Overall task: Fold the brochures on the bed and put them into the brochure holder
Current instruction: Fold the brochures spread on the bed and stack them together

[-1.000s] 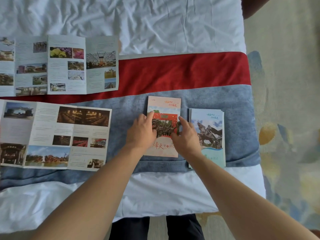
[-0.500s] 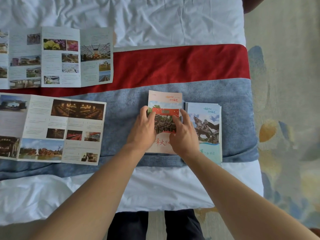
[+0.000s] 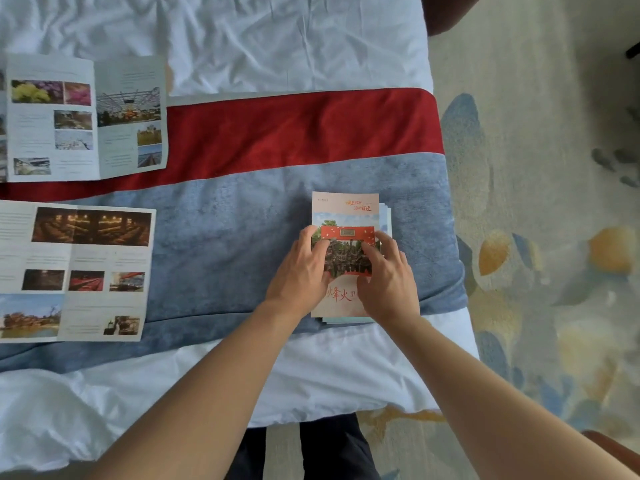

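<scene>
While both hands rest on the folded brochure (image 3: 344, 216), the step in hand appears to be squaring it on the folded stack (image 3: 387, 216) beneath, whose pale edges show at the right and near sides. The left hand (image 3: 301, 275) lies with relaxed fingers along the left edge; the right hand (image 3: 389, 284) presses with spread fingers on the cover, neither gripping. Press flat and nudge the edges flush rather than sliding the top sheet, since the soft blue runner (image 3: 221, 244) of the bed (image 3: 277, 39) gives under load. Farther left, two unfolded brochures (image 3: 76, 268) (image 3: 86, 116) lie open, well apart from the stack, awaiting folding. No brochure holder is in view.
</scene>
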`<action>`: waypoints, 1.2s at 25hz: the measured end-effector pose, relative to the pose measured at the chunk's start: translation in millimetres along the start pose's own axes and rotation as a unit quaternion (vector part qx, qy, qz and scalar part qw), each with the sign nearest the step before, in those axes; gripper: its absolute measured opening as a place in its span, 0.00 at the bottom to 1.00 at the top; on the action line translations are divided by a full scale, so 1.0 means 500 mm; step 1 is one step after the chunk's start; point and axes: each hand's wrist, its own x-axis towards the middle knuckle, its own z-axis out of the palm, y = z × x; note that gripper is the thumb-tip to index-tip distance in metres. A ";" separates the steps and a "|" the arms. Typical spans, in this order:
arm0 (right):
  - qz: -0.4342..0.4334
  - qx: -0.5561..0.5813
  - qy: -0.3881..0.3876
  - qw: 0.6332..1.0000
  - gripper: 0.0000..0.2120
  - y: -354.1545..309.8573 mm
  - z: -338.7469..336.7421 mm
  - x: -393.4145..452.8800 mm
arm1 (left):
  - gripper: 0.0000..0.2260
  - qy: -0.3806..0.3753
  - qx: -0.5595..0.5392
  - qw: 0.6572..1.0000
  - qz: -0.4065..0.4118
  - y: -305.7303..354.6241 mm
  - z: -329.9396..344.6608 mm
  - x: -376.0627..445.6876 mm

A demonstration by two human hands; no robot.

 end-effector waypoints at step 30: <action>-0.133 -0.159 -0.075 0.975 0.42 0.109 0.017 0.114 | 0.44 -0.116 0.287 0.951 -0.005 0.065 0.085 0.090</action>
